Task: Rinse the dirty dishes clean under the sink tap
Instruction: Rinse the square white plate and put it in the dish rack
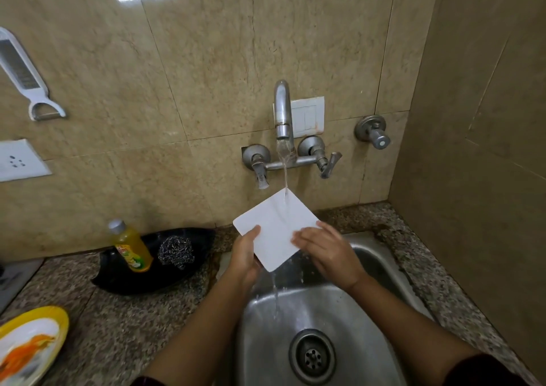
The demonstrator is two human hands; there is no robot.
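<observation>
The white square plate [274, 223] is held tilted over the back edge of the steel sink [369, 311], with its top corner in the water stream [285, 173] from the tap spout [282, 110]. The left hand [243, 255] pinches the plate's lower left edge, thumb on the upper face and fingers behind. The right hand [325, 249] lies on the right corner with its fingers fairly straight on the face. Whether its thumb hooks underneath is hidden.

Risks:
- Slip: the wet plate is clamped by one hand only. If that pinch loosens, it probably drops into the basin and may chip.
- Splash: water hitting the tilted face can spray onto the granite counter [118, 326] and the wall.
- Contact: raising the plate brings its top corner near the tap levers [328, 164].

Clearance: there is open room below, toward the drain [312, 356]. To the left, the black tray [124, 279] holding a detergent bottle [131, 246] and steel scrubber [175, 251] sits near the left hand. A yellow plate [32, 341] lies well apart on the counter.
</observation>
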